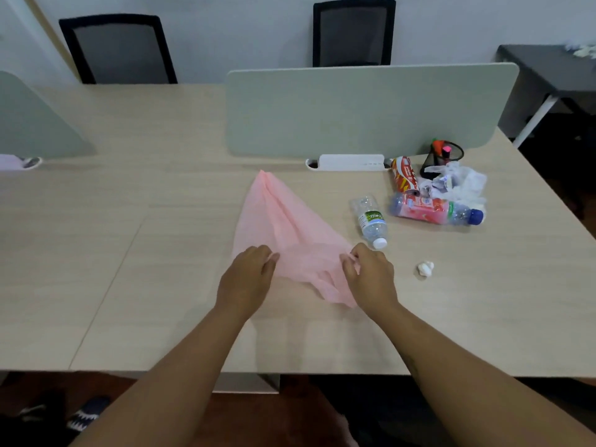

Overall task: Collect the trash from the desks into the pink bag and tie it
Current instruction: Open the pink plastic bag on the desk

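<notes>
A thin pink bag [283, 227] lies flat on the wooden desk [161, 253], its narrow end pointing away from me. My left hand [248, 279] touches the bag's near left edge with loosely curled fingers. My right hand [371, 272] pinches the near right edge. To the right lie a small clear water bottle [371, 221], a bottle with a pink label and blue cap [435, 209], a crushed red can [404, 175], crumpled white plastic and paper [458, 182], and a small white paper wad [425, 269].
A grey-green divider panel [364, 108] stands behind the bag, with a white power strip [351, 162] at its foot. A black mesh pen cup [442, 156] sits by the can. Two black chairs [353, 33] stand beyond the desk. A dark table [548, 66] is at the far right.
</notes>
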The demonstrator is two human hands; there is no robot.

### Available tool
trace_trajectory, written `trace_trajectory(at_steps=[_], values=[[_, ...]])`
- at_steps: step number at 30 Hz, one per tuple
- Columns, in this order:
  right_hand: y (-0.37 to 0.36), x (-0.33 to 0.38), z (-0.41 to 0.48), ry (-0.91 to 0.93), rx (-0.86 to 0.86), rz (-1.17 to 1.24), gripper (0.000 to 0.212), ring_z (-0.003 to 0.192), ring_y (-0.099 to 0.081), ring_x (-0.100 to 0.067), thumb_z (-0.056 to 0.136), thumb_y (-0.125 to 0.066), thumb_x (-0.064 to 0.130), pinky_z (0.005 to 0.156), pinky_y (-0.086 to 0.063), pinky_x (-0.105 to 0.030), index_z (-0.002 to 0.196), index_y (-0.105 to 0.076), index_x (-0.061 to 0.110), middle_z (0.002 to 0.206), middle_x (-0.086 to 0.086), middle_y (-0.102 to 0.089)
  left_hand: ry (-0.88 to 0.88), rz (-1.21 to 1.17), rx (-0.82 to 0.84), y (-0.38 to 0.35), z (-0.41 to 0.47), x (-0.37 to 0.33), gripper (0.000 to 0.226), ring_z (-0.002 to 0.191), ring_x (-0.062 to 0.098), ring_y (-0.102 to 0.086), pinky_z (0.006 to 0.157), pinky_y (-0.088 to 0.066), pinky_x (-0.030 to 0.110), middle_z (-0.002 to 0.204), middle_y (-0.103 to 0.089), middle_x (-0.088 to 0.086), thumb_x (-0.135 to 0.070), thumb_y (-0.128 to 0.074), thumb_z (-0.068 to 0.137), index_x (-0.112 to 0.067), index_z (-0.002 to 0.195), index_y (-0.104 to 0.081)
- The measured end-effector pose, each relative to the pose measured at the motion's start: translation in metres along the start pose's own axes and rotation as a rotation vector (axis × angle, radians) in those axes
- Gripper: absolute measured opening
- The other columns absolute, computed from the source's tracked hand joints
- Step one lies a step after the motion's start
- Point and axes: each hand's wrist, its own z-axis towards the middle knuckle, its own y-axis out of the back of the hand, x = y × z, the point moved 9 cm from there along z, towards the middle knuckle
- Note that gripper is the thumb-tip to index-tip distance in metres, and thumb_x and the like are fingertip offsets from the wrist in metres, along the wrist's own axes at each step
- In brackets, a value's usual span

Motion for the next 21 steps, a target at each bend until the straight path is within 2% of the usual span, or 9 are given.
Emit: trace_trajectory(at_steps=[3,5,7,9,12,15,16,18,21], values=[[0.008,0.015,0.002,-0.019,-0.047,0.159,0.022,0.067,-0.052,-0.033,0.099,-0.048,0.030,0.063,-0.042,-0.039,0.083,-0.039,0.018,0.065,-0.001,-0.054,0.012,-0.036,0.155,0.002,0.004,0.004,0.035,0.081,0.019,-0.053,0.061,-0.042,0.033,0.085,-0.053,-0.009,-0.063,-0.047,0.093,-0.029,0.085,-0.046],[0.009,0.022,0.005,-0.052,-0.021,0.284,0.022,0.063,-0.051,-0.028,0.100,-0.047,0.033,0.058,-0.041,-0.037,0.084,-0.039,0.019,0.062,0.005,-0.050,0.074,-0.153,0.269,0.003,-0.001,0.007,0.065,0.097,0.015,-0.055,0.077,-0.049,0.035,0.106,-0.056,-0.013,-0.083,-0.059,0.071,-0.032,0.110,-0.052],[0.007,0.036,0.007,-0.019,0.033,0.360,0.025,0.058,-0.045,-0.018,0.099,-0.050,0.036,0.056,-0.038,-0.034,0.082,-0.043,0.019,0.058,0.006,-0.046,0.106,-0.246,0.256,0.008,-0.006,0.000,0.096,0.106,0.010,-0.052,0.087,-0.049,0.036,0.115,-0.052,-0.018,-0.092,-0.062,0.054,-0.037,0.130,-0.045],[0.007,0.050,0.005,0.023,0.086,0.445,0.028,0.053,-0.037,-0.008,0.097,-0.053,0.036,0.053,-0.033,-0.030,0.077,-0.045,0.019,0.055,0.008,-0.041,0.053,-0.174,0.170,0.015,-0.003,-0.014,0.079,0.102,0.009,-0.053,0.082,-0.049,0.034,0.109,-0.053,-0.018,-0.079,-0.067,0.066,-0.037,0.130,-0.047],[0.011,0.053,-0.002,0.034,0.102,0.417,0.031,0.054,-0.040,-0.008,0.091,-0.057,0.049,0.055,-0.035,-0.030,0.077,-0.046,0.024,0.057,0.008,-0.045,-0.039,-0.020,0.058,0.024,0.003,-0.032,0.015,0.092,0.026,-0.062,0.073,-0.050,0.036,0.098,-0.065,-0.004,-0.036,-0.054,0.097,-0.025,0.104,-0.060],[0.007,0.032,-0.010,-0.077,0.225,0.101,0.044,0.073,-0.054,-0.013,0.072,-0.060,0.072,0.061,-0.041,-0.032,0.098,-0.050,0.036,0.077,0.012,-0.053,0.035,-0.176,0.008,0.032,0.004,-0.028,0.021,0.084,0.036,-0.060,0.072,-0.052,0.043,0.091,-0.066,0.011,-0.025,-0.040,0.104,-0.013,0.096,-0.056],[0.003,0.023,-0.014,-0.109,0.288,-0.036,0.044,0.081,-0.057,-0.016,0.074,-0.063,0.068,0.062,-0.040,-0.032,0.103,-0.051,0.035,0.084,0.012,-0.052,0.038,-0.199,-0.015,0.036,0.003,-0.030,0.023,0.080,0.037,-0.059,0.069,-0.051,0.043,0.087,-0.064,0.012,-0.026,-0.037,0.105,-0.012,0.096,-0.053],[0.001,0.005,-0.020,-0.181,0.334,-0.164,0.020,0.093,-0.060,-0.026,0.088,-0.060,0.047,0.064,-0.040,-0.032,0.090,-0.055,0.027,0.088,0.005,-0.054,0.030,-0.197,-0.081,0.049,0.002,-0.034,0.027,0.074,0.035,-0.057,0.062,-0.044,0.040,0.080,-0.061,0.010,-0.031,-0.032,0.106,-0.013,0.091,-0.046],[0.009,-0.011,-0.024,-0.296,0.266,0.008,0.019,0.090,-0.059,-0.030,0.096,-0.047,0.018,0.067,-0.044,-0.033,0.082,-0.060,0.013,0.089,-0.007,-0.063,0.103,-0.207,-0.182,0.072,0.003,-0.017,0.031,0.075,0.036,-0.056,0.060,-0.038,0.038,0.077,-0.058,0.008,-0.034,-0.032,0.105,-0.013,0.085,-0.043]])
